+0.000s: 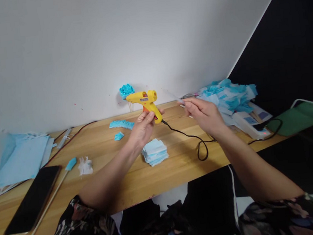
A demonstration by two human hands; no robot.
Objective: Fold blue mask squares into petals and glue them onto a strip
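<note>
My left hand (144, 126) is closed around the grip of a yellow glue gun (147, 100), held above the table with its nozzle to the left. A black cord trails from the grip's bottom. To the right, my right hand (201, 111) pinches a thin translucent stick (177, 97), which looks like a glue stick. The stick's tip points toward the gun's back end and stays apart from it. Below my left hand lies a stack of pale blue cut squares (155, 152). Left of it are a pleated blue strip (121, 124) and a small blue folded piece (118, 136).
A blue flower (126, 90) stands by the wall. Face masks (22, 157), a black phone (31, 199), a blue-tipped wooden stick (52, 195) and white scraps (85, 166) lie left. On the right are a heap of blue and white pieces (230, 96) and a white power strip (249, 125).
</note>
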